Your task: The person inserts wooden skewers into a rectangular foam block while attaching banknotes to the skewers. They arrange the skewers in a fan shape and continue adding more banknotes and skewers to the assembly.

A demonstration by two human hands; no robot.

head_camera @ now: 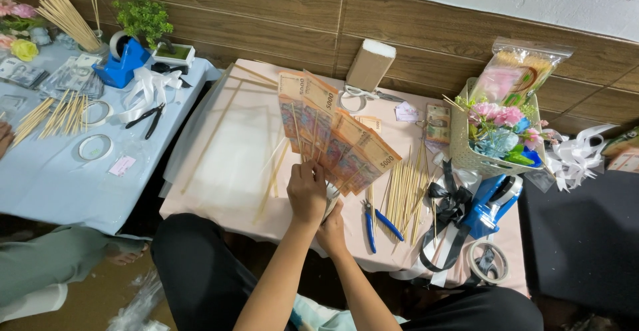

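**A fan of banknotes on skewers, held at its base**

The low bench [219, 164], draped in a pale pink cloth, filled the middle of the view, with a second bench [53, 184] in light blue to its left. On the pink one stood a woven basket of flowers [496, 141] at the right, a blue tape dispenser [489, 204] just below it, and a loose pile of bamboo skewers [406, 194] beside a pair of blue-handled pliers [379, 228].

Above the bench's near edge, the fan of banknotes [336, 138] spread up and to the right from both hands. It looked very light and thin: paper notes, each seemingly fixed to a slim stick, overlapping like cards. The paper would crease or tear easily and the notes could slide out of order, while the sticks gave the only stiffness. The sensible place to hold it was where the sticks met at the bottom, not the paper itself.

That was where the hands sat. The left hand [307, 194] was closed around the gathered stick ends, its fingers curled out of sight behind them. The right hand [333, 228] lay just below and against it, cupped at the same bundle; whether its fingers gripped the sticks or only steadied them I could not tell.
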